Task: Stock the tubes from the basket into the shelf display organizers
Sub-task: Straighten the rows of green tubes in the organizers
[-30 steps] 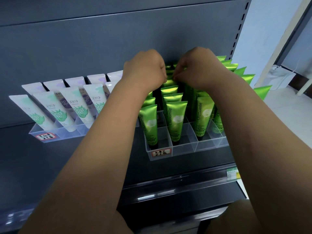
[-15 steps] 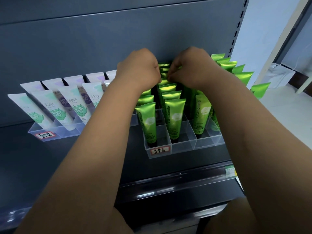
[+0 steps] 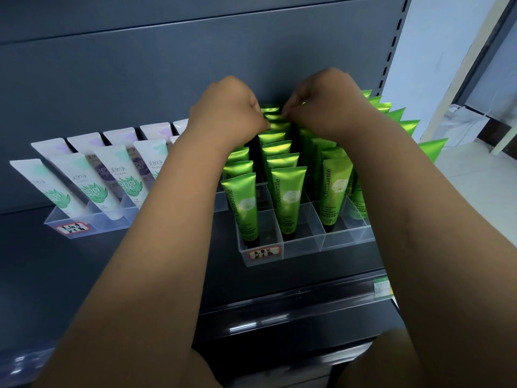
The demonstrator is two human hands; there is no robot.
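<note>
The green tubes (image 3: 288, 197) should feel light and soft-walled to you: glossy laminate that can slide under a loose grip and dent if you squeeze the body. Take each by the flat crimped seam at the top, which looks like the stiffest part, and steer it cap-down. They are metallic lime green with a pale flower and "Chamomile" printed up the side, dark caps at the bottom. They stand cap-down and leaning back in rows inside the clear organizer (image 3: 302, 245) on the dark shelf (image 3: 167, 261). Your right hand (image 3: 321, 107) is at the back rows, its fingers (image 3: 288, 109) curled and pinching a seam edge. Your left hand (image 3: 226, 113) is curled just beside it against the tube tops, but its fingertips are hidden, so I cannot tell whether it holds one. The basket is out of view.
</note>
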